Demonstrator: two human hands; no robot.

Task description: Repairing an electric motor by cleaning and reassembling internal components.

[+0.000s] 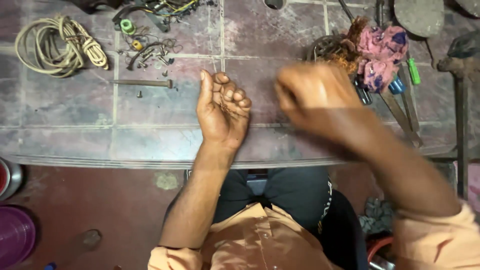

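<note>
Orange shirt (pixel 260 240) and dark lap (pixel 295 192) sit closest to the lens, both forearms reaching out over the tiled floor (pixel 150 105). Right hand (pixel 315 95) is motion-blurred, raised a bit right of centre, fingers look curled in; can't tell if it grips anything. Left hand (pixel 222 110) is sharp: palm up, thumb straight, fingers half curled, cupping a small tuft of thin copper wire (pixel 227 106). A fine strand seems to run from the left palm up the tiles, long axis away from the body. The two hands are near each other, not touching. Off right: pink rag (pixel 380 52) on a pile of tools. Far left: coiled rope (pixel 60 45). Just left of the left hand: long bolt (pixel 142 83), scattered screws (pixel 150 57)
</note>
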